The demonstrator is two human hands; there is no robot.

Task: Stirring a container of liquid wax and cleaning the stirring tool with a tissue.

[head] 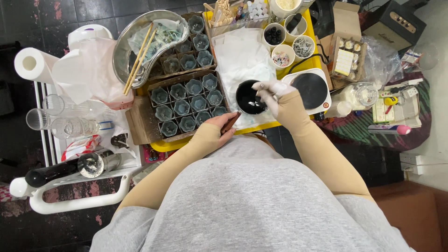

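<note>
My left hand (220,125) grips the brown wooden handle (231,122) of a small black pot (248,97) that rests on white paper (240,58) over a yellow table. My right hand (272,94), in a white glove, is at the pot's right rim and pinches a thin tool (262,87) that reaches into the dark inside. Both forearms wear beige sleeves. Just left of the pot stands a cardboard box (144,122) with several small glass cups of grey-green wax (190,101).
A white hot plate (309,88) sits right of the pot. Small white cups (281,55) with beads stand behind. A metal tray (125,46) with chopsticks, a paper roll (29,64), glass cups (52,112) and a white cart rail (79,200) lie left. A glass jar (360,94) stands right.
</note>
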